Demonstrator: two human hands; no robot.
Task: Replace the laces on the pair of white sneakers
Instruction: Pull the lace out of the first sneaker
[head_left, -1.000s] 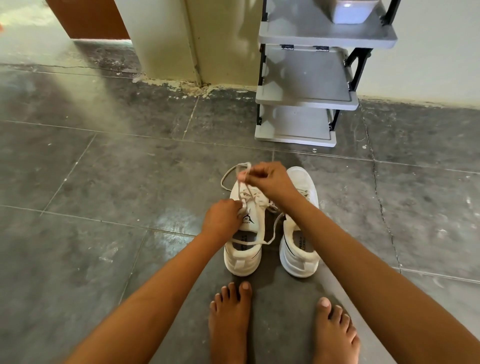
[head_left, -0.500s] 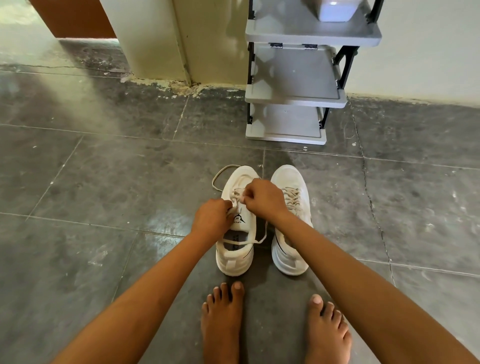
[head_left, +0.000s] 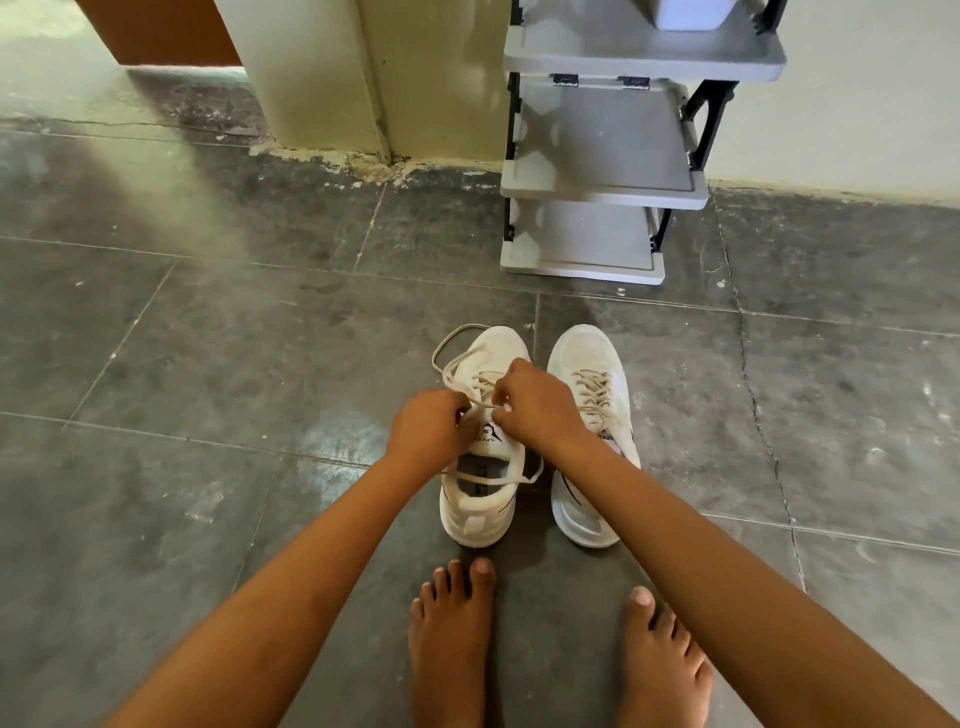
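Two white sneakers stand side by side on the dark floor, toes pointing away from me. The left sneaker (head_left: 480, 512) has a loose cream lace (head_left: 457, 348) looping over its toe and another strand lying across its opening. My left hand (head_left: 428, 434) and my right hand (head_left: 535, 405) meet over its tongue, both pinching the lace at the upper eyelets. The right sneaker (head_left: 582, 353) is fully laced and partly hidden under my right forearm.
My two bare feet (head_left: 452, 629) stand just behind the sneakers. A grey shoe rack (head_left: 597, 182) with black posts stands against the wall beyond them, a white box on its top shelf. A pillar base (head_left: 311, 104) rises at the back left.
My right hand has come down from its raised pull to the tongue, close to my left hand. The lace loop now lies slack over the toe.
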